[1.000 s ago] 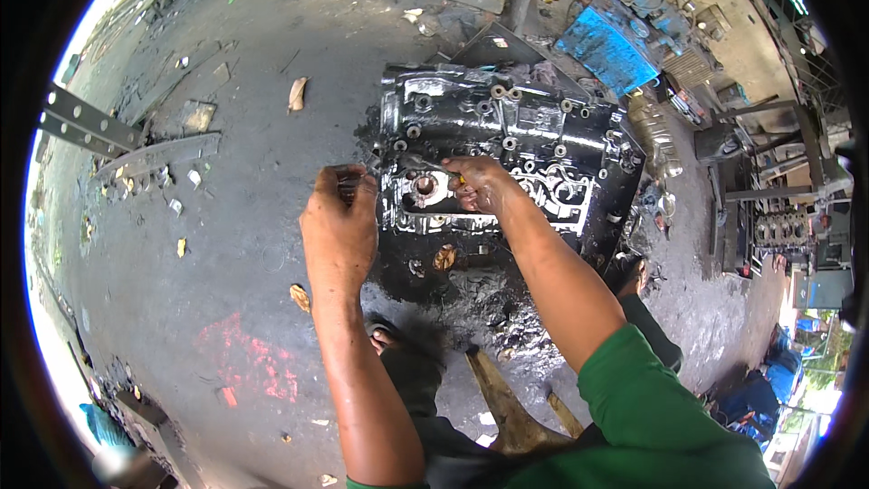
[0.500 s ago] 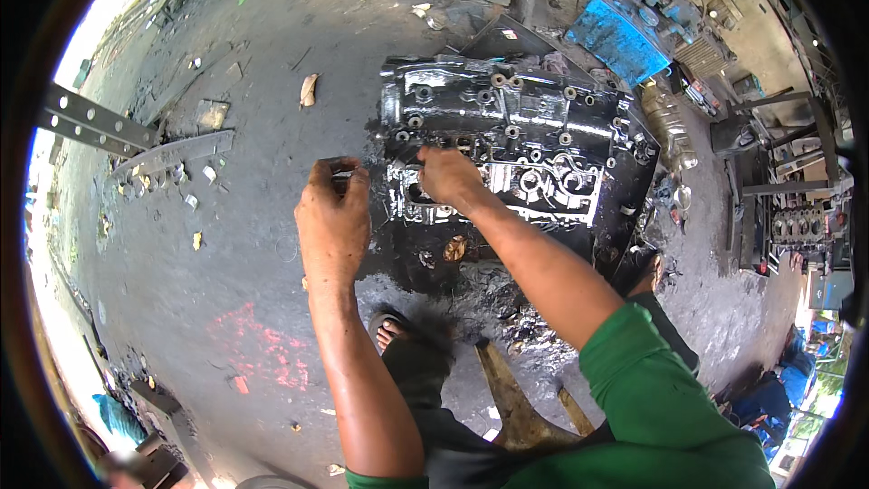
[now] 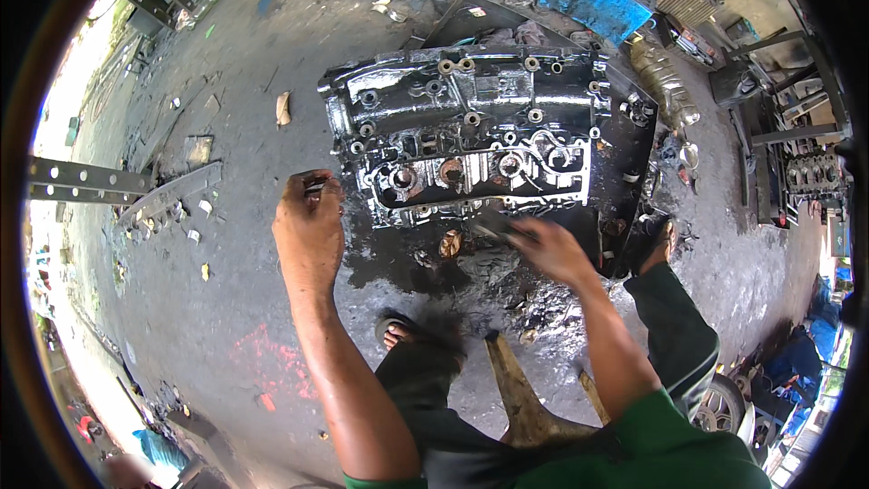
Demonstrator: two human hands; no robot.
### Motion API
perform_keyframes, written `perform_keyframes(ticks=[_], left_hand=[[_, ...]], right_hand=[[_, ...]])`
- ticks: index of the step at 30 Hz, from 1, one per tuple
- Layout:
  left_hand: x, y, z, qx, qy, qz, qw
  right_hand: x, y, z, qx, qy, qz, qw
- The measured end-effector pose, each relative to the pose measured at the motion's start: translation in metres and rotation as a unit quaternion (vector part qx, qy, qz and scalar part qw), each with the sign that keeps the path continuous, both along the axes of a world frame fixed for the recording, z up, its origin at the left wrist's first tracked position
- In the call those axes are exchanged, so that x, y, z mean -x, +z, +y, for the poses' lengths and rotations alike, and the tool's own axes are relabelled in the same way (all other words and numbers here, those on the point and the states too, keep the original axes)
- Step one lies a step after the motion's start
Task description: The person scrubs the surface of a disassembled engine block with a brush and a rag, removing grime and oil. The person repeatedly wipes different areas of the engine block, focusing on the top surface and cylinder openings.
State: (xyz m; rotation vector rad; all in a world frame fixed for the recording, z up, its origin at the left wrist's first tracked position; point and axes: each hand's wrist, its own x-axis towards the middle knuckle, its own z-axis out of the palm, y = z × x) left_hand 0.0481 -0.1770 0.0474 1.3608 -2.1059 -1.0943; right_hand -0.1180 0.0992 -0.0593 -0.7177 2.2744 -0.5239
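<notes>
A large black engine cover (image 3: 493,91), wet and shiny, lies on a dark sheet before me, with round bolt holes and a pale-edged section with several round openings along its near side. To its left, apart from it, my left hand (image 3: 310,217) is raised with fingers curled round a small dark thing that I cannot make out. My right hand (image 3: 554,252) is closed on a dark, blocky tool (image 3: 493,225), too blurred to name, just off the cover's near edge.
A low wooden stool (image 3: 520,398) stands between my legs. A dry leaf (image 3: 450,244) lies near the cover. Blue machinery (image 3: 593,0) is at the back right, beside a crumpled plastic bottle (image 3: 665,81). A perforated metal beam (image 3: 90,181) stands at the left.
My right hand has moved off the cover, toward me and to the right, with the dark tool. My left hand stays raised. The whole view has shifted, so the cover appears further left.
</notes>
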Motion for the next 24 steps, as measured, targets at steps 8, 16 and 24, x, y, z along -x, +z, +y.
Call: perform_keyframes(ticks=[8,16,24], left_hand=[[-0.018,-0.005,0.008,0.047,-0.017,-0.078,0.996],[-0.009,-0.011,-0.007,0.035,0.011,-0.051,0.998],[-0.032,0.009,-0.025,0.006,0.180,0.183,0.966]], right_hand=[[0.063,-0.207,0.239,-0.104,-0.324,0.008,0.940],[0.047,-0.259,0.156,-0.128,-0.309,-0.028,0.942],[-0.043,-0.015,0.007,0.093,-0.373,-0.421,0.822]])
